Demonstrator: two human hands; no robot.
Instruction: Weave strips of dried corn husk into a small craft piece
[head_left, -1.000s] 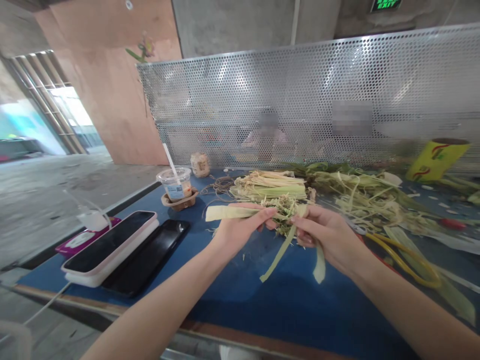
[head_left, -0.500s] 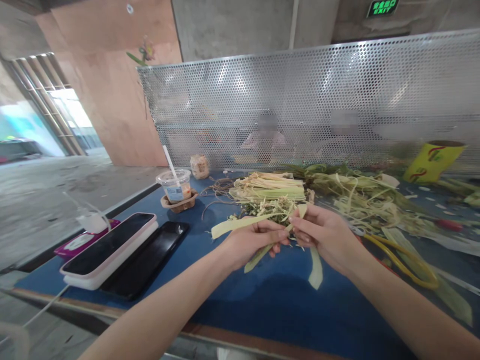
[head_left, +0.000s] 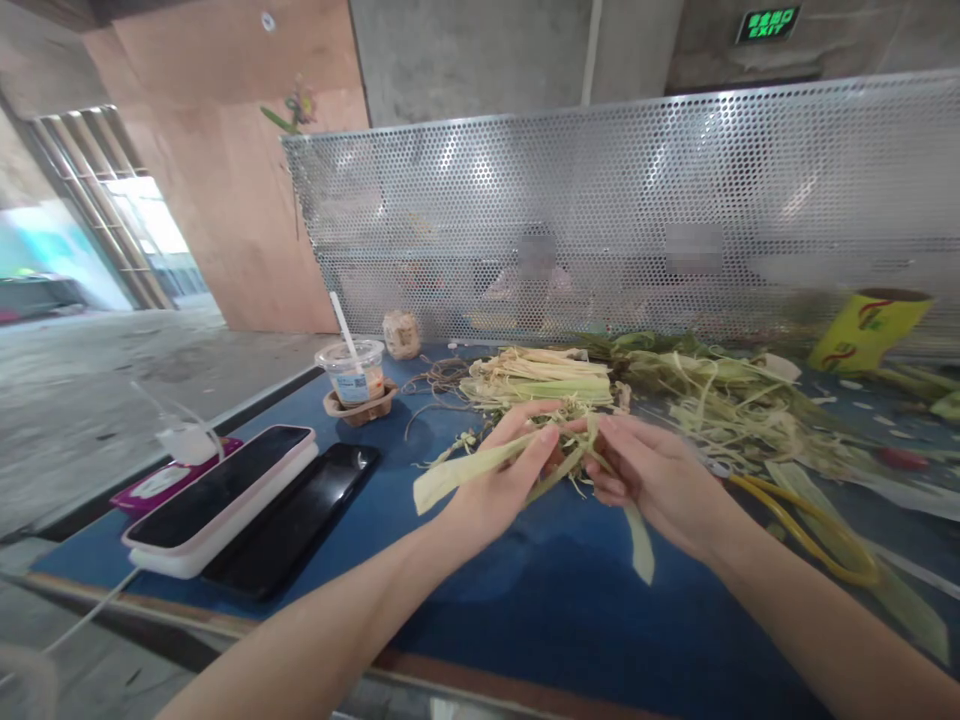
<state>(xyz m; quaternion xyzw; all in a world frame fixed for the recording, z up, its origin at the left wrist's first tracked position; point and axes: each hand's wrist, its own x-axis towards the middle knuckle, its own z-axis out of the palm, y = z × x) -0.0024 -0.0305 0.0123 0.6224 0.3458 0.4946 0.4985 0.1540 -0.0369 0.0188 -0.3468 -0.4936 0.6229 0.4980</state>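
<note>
Pale green strips that look like corn husk run between my two hands. My left hand (head_left: pixel 510 465) pinches a husk strip (head_left: pixel 457 474) whose broad end sticks out to the left past the thumb. My right hand (head_left: pixel 645 465) grips the crossing strips with thumb and fingers, and a loose tail (head_left: pixel 641 545) hangs below it. Where the strips cross, the fingers partly hide them. Just behind the hands lie small cream-coloured husk pieces (head_left: pixel 574 410) and a stacked bundle of husk strips (head_left: pixel 540 375).
A phone on a thick white block (head_left: pixel 225 495) and a black phone (head_left: pixel 300 515) lie at left. Behind them stands a plastic cup with a straw (head_left: pixel 351 368). Loose husks (head_left: pixel 720 390), a yellow-handled tool (head_left: pixel 806 530) and a yellow tube (head_left: pixel 870 328) are at right. A perforated metal screen (head_left: pixel 465 200) closes the back.
My left hand has turned, its thumb now raised and its index finger stretched farther forward. The strip's left end has swung lower, and the strip end below the left hand has drawn up.
</note>
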